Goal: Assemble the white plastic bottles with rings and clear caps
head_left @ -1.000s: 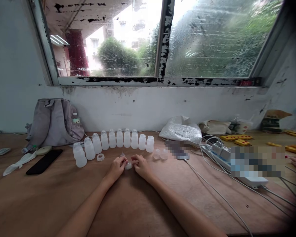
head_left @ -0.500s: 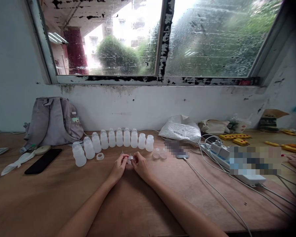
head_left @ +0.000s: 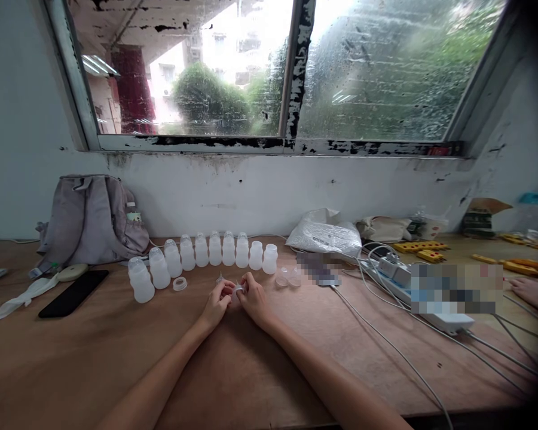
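My left hand [head_left: 216, 304] and my right hand [head_left: 253, 300] meet low over the table, fingers closed around a small translucent baby bottle nipple in a collar ring [head_left: 237, 290]. The fingers partly cover it. Just beyond my left fingertips another clear nipple tip [head_left: 220, 278] shows, its base hidden. Behind the hands several frosted baby bottles [head_left: 214, 249] stand in a curved row; most carry clear tops, and the rightmost bottle [head_left: 270, 259] has an open neck. A loose collar ring [head_left: 179, 284] lies left of my hands. Two clear nipples [head_left: 281, 278] sit to the right.
A backpack [head_left: 92, 221], a black phone [head_left: 73, 293] and a white strip of plastic [head_left: 24, 297] lie left. To the right are a silvery plastic bag [head_left: 325, 232], a power strip [head_left: 451, 321] with cables and yellow parts [head_left: 421, 246]. Another person's hand [head_left: 533, 294] shows at far right.
My fingers have shifted slightly on the small nipple and ring, covering more of it. The whole view has moved a little, so things appear slightly further left.
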{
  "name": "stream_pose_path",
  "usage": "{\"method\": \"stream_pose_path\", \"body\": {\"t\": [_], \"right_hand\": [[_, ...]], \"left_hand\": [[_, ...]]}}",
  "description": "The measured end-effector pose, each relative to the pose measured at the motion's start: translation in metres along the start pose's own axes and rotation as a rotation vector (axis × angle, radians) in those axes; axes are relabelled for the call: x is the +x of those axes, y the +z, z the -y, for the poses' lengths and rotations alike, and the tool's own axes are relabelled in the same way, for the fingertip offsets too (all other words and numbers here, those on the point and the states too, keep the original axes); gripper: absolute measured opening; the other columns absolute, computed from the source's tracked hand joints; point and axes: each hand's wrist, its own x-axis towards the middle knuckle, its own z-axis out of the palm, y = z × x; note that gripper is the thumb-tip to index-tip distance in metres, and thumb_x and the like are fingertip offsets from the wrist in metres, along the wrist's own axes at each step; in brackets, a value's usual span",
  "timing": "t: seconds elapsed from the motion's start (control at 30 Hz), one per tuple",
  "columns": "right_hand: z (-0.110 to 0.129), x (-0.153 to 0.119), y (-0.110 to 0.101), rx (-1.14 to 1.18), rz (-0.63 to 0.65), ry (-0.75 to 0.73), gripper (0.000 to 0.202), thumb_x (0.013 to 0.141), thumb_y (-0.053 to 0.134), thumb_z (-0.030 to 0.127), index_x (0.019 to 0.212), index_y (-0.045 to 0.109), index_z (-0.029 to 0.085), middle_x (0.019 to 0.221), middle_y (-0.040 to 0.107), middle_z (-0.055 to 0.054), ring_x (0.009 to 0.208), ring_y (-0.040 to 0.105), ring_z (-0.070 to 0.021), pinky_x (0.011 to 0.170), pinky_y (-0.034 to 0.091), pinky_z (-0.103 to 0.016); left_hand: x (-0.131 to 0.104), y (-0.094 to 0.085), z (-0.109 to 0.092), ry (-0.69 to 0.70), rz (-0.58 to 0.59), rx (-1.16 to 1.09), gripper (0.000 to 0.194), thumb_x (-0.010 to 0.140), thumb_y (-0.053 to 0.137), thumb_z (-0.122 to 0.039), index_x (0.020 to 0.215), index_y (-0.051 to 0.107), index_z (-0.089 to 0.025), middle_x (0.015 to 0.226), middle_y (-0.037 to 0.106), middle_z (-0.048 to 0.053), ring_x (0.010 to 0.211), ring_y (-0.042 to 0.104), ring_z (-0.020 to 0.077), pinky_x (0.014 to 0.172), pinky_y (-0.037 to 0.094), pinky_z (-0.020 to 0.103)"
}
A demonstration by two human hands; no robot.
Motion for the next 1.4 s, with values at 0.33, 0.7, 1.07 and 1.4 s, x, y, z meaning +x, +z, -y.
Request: {"method": "stream_pose_path", "body": {"t": [0.33, 0.7, 1.07, 1.4], "right_hand": [[-0.002, 0.000, 0.002, 0.050, 0.016, 0.000, 0.017, 0.062, 0.039, 0.014, 0.077, 0.038, 0.022, 0.056, 0.041, 0.005, 0.051, 0.044, -0.0130, 0.050, 0.032, -0.021], [-0.004, 0.000, 0.005, 0.124, 0.019, -0.020, 0.017, 0.060, 0.039, 0.012, 0.074, 0.037, 0.022, 0.058, 0.040, 0.005, 0.052, 0.042, -0.0116, 0.050, 0.030, -0.020], [-0.013, 0.002, 0.007, 0.177, 0.001, -0.054, 0.021, 0.056, 0.038, 0.007, 0.072, 0.040, 0.020, 0.060, 0.045, 0.004, 0.053, 0.043, -0.0112, 0.050, 0.031, -0.020], [-0.009, -0.001, 0.002, 0.237, 0.011, -0.107, 0.022, 0.065, 0.040, 0.008, 0.083, 0.046, 0.019, 0.074, 0.054, 0.000, 0.063, 0.050, -0.0119, 0.059, 0.040, -0.022]], "left_hand": [[-0.001, -0.001, -0.003, 0.017, -0.017, 0.108, 0.029, 0.060, 0.038, -0.008, 0.084, 0.052, -0.017, 0.076, 0.055, 0.001, 0.069, 0.052, 0.0129, 0.059, 0.044, 0.023], [-0.002, -0.002, -0.006, 0.080, -0.032, 0.145, 0.028, 0.062, 0.041, -0.009, 0.085, 0.055, -0.018, 0.080, 0.057, 0.002, 0.076, 0.053, 0.0145, 0.064, 0.043, 0.024], [0.000, 0.003, 0.003, 0.048, -0.047, -0.019, 0.019, 0.063, 0.050, -0.014, 0.081, 0.058, -0.018, 0.075, 0.058, 0.002, 0.070, 0.054, 0.0140, 0.058, 0.042, 0.022], [0.002, 0.009, -0.009, -0.207, -0.113, -0.334, 0.034, 0.061, 0.064, -0.041, 0.081, 0.056, -0.015, 0.074, 0.059, 0.004, 0.065, 0.055, 0.0139, 0.047, 0.040, 0.019]]}}
